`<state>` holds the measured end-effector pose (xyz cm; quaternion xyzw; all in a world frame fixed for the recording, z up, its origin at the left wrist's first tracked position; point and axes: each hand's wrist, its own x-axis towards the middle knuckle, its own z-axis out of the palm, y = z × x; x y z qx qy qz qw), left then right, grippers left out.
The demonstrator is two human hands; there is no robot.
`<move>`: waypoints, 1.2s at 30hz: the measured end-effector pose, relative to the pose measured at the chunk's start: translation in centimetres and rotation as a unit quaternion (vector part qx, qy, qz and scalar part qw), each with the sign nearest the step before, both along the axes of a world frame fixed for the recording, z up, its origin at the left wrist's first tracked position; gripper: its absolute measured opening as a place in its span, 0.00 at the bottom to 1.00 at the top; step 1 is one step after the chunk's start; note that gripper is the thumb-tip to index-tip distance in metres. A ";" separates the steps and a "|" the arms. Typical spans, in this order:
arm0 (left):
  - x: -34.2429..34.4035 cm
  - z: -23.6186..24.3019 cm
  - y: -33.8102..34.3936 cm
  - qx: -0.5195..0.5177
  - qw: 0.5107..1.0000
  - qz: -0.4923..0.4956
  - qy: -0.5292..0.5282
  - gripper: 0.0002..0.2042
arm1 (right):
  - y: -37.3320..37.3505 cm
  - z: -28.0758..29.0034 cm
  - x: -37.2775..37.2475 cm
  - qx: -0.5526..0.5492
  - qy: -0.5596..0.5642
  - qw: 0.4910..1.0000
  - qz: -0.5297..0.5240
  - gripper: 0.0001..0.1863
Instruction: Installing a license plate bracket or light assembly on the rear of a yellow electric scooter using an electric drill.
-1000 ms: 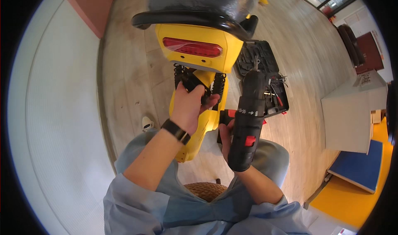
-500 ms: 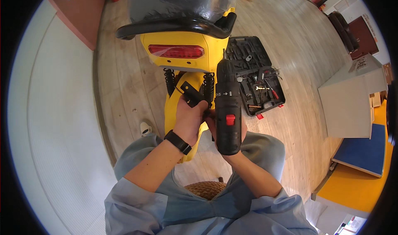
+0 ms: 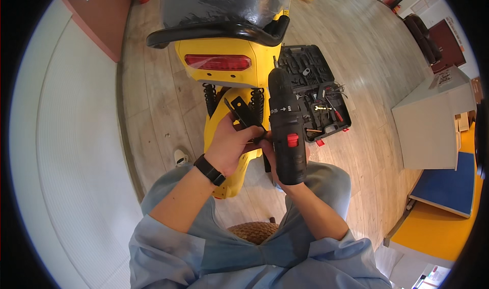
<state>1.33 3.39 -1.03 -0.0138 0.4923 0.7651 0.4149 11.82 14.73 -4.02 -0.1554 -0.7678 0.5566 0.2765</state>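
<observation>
My left grip (image 3: 230, 142) sits near the middle of the frame, fingers and thumb closed on a flat black bracket (image 3: 243, 110) that has a hole near its upper end. The bracket slants, its top end pointing to the upper left, in front of the yellow scooter (image 3: 263, 67). Just to the right, my right grip (image 3: 270, 155) is closed on the black power drill (image 3: 289, 136), which points to the top of the frame with its bit (image 3: 275, 61) showing at the tip.

The drill's body hides its handle and most of my right fingers, so I can't make out how they wrap. Where my two grips meet, the bracket's lower end is covered, and I cannot tell whether the right one touches it. The scooter's seat (image 3: 219, 3) is cut off by the top edge; the small tools in the case (image 3: 340, 128), right of centre, blur together.
</observation>
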 end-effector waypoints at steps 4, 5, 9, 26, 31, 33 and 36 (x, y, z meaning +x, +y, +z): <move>0.3 1.0 0.1 -0.007 1.000 -0.001 0.006 0.20 | -0.2 0.3 0.1 0.026 -0.024 0.998 -0.045 0.21; 0.3 1.3 0.2 -0.002 1.000 0.001 0.012 0.21 | -0.1 0.2 0.0 0.039 -0.017 0.998 -0.054 0.19; 0.7 1.4 0.4 -0.007 0.998 0.014 0.056 0.22 | 0.4 -0.7 0.1 0.090 -0.027 0.994 -0.047 0.15; 1.8 1.0 0.4 0.030 0.995 0.030 0.089 0.16 | 0.1 0.2 -0.1 0.047 -0.036 0.998 -0.008 0.09; 2.0 0.7 0.6 -0.004 0.985 0.008 0.170 0.17 | 0.9 -0.5 0.0 0.106 -0.024 0.994 0.003 0.12; 2.0 1.1 0.7 0.019 0.984 0.043 0.171 0.12 | 1.1 -1.0 0.0 0.108 -0.034 0.994 0.008 0.13; 2.2 1.0 0.8 0.031 0.978 0.045 0.201 0.11 | 1.0 -1.2 -0.1 0.066 -0.011 0.998 0.014 0.14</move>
